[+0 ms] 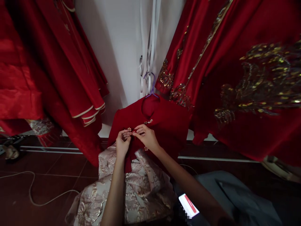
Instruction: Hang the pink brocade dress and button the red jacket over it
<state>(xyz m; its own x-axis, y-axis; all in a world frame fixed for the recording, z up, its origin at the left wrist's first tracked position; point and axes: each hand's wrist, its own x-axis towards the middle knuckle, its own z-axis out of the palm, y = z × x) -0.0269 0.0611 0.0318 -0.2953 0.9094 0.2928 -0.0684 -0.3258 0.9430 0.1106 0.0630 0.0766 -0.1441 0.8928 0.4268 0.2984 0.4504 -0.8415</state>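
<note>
A red jacket [171, 119] hangs in front of me on a purple hanger [152, 91]. Gold, jewelled flower-like fastenings run down its front, with an upper fastening [148, 121] and a lower fastening [146, 148] lying uncovered. Between these two, at a middle fastening [129, 129], both hands meet. My left hand [122, 142] is closed, its fingertips pinching the left side of that fastening. From the other side my right hand [147, 137] pinches at the same fastening with thumb and fingers. Small parts between the fingertips are partly hidden.
Red garments [82, 78] hang at left, and gold-sequinned red garments [218, 72] at right. White hanging strips [150, 40] run down the wall. Pale brocade fabric [141, 188] lies beneath my forearms. A lit phone screen [188, 205] is at lower right, a white cable [35, 201] on the floor.
</note>
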